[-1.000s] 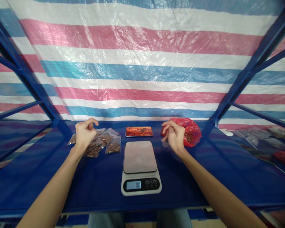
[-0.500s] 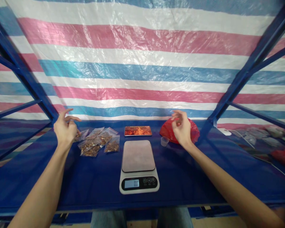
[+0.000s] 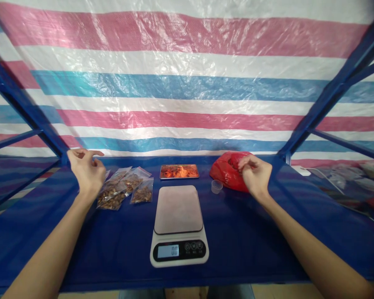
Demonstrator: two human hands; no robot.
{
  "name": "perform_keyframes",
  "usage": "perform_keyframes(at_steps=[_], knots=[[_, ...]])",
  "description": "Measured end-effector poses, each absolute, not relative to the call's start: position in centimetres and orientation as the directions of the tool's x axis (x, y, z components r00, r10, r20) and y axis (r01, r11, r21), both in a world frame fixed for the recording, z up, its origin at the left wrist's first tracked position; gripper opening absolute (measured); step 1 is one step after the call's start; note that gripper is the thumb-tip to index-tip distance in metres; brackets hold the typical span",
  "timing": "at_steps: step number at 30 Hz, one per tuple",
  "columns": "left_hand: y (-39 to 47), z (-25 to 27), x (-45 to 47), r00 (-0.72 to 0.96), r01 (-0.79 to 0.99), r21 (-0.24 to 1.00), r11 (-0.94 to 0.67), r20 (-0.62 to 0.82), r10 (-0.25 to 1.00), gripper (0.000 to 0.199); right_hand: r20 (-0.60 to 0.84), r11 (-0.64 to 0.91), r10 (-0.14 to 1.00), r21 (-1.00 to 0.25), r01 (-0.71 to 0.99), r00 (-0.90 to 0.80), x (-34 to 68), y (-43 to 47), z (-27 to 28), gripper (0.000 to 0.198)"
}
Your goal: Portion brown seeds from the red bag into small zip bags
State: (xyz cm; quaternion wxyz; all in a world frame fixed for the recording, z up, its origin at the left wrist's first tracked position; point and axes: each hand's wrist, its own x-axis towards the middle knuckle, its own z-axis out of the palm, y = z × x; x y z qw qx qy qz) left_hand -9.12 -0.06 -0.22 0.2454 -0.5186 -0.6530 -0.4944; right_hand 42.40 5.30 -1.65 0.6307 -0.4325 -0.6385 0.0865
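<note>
My left hand [image 3: 87, 171] hovers at the left, above the clear zip bags [image 3: 114, 194] of brown nut-like pieces. Its index finger stretches out to the right, the other fingers are loosely bent, and nothing shows in it. At the right, my right hand [image 3: 256, 174] is at the mouth of a red plastic bag [image 3: 226, 171], its fingers curled together. What those fingers hold, if anything, is hidden. Dark contents show in the bag's opening. Beside the bag stands a small clear plastic cup [image 3: 216, 187]. A white kitchen scale [image 3: 179, 209] sits between my hands, its display reading 0.0.
Behind the scale lies a phone [image 3: 179, 171] with a fiery orange picture on its screen. Blue metal posts [image 3: 326, 97] frame the blue tabletop [image 3: 237, 241]. A striped plastic sheet [image 3: 180, 87] hangs at the back. A white power strip [image 3: 301, 170] and bagged items are at the far right.
My right hand has moved right across the red bag, and more of the bag's opening shows. My left hand has lowered slightly and its fingers have bent. The view has tilted down.
</note>
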Motion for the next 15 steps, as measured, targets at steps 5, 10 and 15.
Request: perform_keyframes(at_steps=[5,10,15], knots=[[-0.4,-0.2,-9.3,-0.359,0.918,0.397,-0.014,0.843,0.402,0.031,0.761,0.62,0.619,-0.624,0.476,0.192,42.7,5.4,-1.9,0.022],[-0.6,-0.6,-9.6,-0.432,0.809,0.576,-0.115,0.717,0.547,0.02,0.773,0.615,0.61,-0.602,0.509,0.175,42.8,6.0,-2.2,0.028],[-0.5,-0.7,-8.9,-0.418,0.844,0.535,-0.044,0.707,0.57,0.013,0.683,0.556,0.707,-0.698,0.453,0.185,43.3,6.4,-2.9,0.028]])
